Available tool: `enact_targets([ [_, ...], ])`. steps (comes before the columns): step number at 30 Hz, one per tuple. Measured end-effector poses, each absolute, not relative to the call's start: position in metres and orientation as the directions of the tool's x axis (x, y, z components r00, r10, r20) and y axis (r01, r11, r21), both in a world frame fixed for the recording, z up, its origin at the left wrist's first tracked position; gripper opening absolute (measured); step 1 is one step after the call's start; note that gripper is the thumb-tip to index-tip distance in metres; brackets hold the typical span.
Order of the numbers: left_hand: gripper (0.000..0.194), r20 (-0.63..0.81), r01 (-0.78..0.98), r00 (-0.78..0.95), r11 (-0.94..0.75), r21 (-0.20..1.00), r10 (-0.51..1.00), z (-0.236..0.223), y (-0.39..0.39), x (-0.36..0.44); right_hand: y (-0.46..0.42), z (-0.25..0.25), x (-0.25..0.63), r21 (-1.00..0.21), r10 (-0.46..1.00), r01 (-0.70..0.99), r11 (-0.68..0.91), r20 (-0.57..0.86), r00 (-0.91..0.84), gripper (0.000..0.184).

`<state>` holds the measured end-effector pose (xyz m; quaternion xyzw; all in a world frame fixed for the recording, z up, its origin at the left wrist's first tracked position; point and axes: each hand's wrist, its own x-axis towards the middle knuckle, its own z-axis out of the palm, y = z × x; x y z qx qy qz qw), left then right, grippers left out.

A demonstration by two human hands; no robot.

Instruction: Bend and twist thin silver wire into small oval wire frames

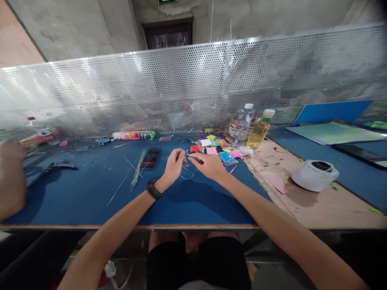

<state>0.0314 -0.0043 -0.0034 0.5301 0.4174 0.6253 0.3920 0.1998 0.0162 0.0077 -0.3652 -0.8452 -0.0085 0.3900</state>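
My left hand (174,164), with a dark watch at its wrist, is closed in a pinch on a thin pale wire (188,178). My right hand (210,164) pinches the same wire from the other side, fingertips close to those of the left. Part of the wire hangs in a loop below the hands, over the blue table top (187,205). To the left of my left hand lies a bundle of straight wires (135,177), with a blurred-out dark item (151,158) beside it. Small bags of coloured soft material (227,158) lie just beyond my right hand.
Two bottles, one clear (242,127) and one with yellow liquid (259,131), stand at the back right. A white roll (315,175) rests on the bare board (302,201). Pliers (62,166) lie near another person's arm (12,181). A perforated metal screen (187,88) borders the table.
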Motion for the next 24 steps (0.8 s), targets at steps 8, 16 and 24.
enact_targets([
  [8, 0.036, 0.291, -0.183, -0.198, -0.327, 0.927, 0.936, -0.003, 0.000, 0.027, 0.015, 0.001, 0.197, -0.254, 0.573, 0.583, 0.772, 0.675, -0.465, 0.036],
  [16, 0.028, 0.275, -0.190, -0.180, -0.307, 0.932, 0.945, 0.000, -0.001, 0.027, 0.014, 0.000, 0.197, -0.230, 0.566, 0.583, 0.779, 0.658, -0.497, 0.036],
  [24, 0.026, 0.302, -0.187, -0.234, -0.347, 0.919, 0.924, 0.006, -0.003, 0.023, 0.010, 0.009, 0.197, -0.327, 0.616, 0.550, 0.769, 0.611, -0.497, 0.033],
])
